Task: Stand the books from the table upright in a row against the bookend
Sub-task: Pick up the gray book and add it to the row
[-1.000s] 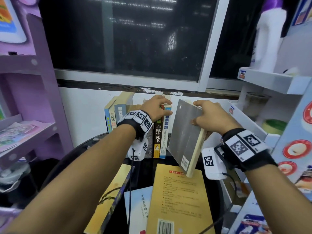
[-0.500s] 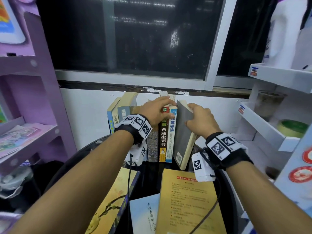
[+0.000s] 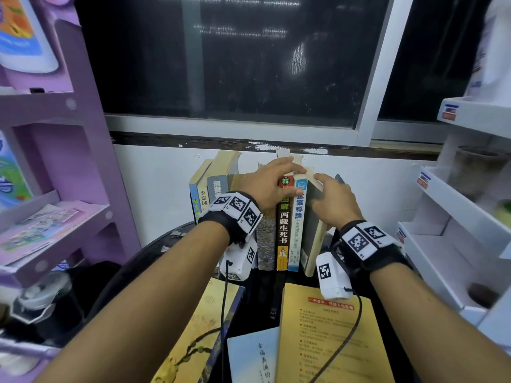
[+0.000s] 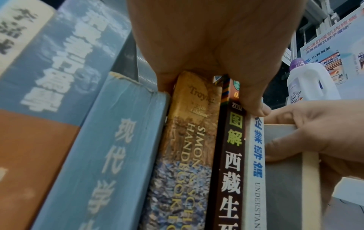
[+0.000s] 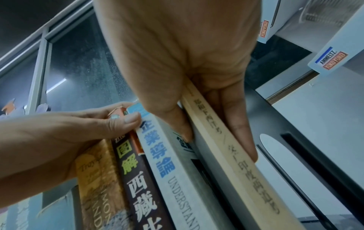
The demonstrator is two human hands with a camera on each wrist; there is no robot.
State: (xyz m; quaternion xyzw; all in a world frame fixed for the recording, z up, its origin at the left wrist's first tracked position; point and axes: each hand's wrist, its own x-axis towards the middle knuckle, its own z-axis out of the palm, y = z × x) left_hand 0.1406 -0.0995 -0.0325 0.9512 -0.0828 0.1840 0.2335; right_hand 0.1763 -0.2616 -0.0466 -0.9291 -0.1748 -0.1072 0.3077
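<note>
Head view: right hand [image 3: 330, 201] is seating a grey book [image 3: 311, 230] at the right end of the row [image 3: 265, 217], flush against the white-spined book [image 3: 297, 225]. Thumb sits on the cover facing the row, fingers curl round the far cover, so it's a pinch over the top edge, probably to keep the book vertical while it closes the gap. Left hand [image 3: 272, 186] clamps the tops of the middle spines, thumb tip on the white-spined book, likely bracing the row so nothing tips.

Both wrists reach forward, palms down over the book tops.

Right wrist view: black bookend [image 5: 295, 140] is just right of the grey book, fingers between them.

3 books still lie flat on the table [image 3: 257, 297] in front of the row: yellow book [image 3: 331, 341], pale blue book [image 3: 251, 355], gold-cover book [image 3: 199, 335]. Task is partway.
</note>
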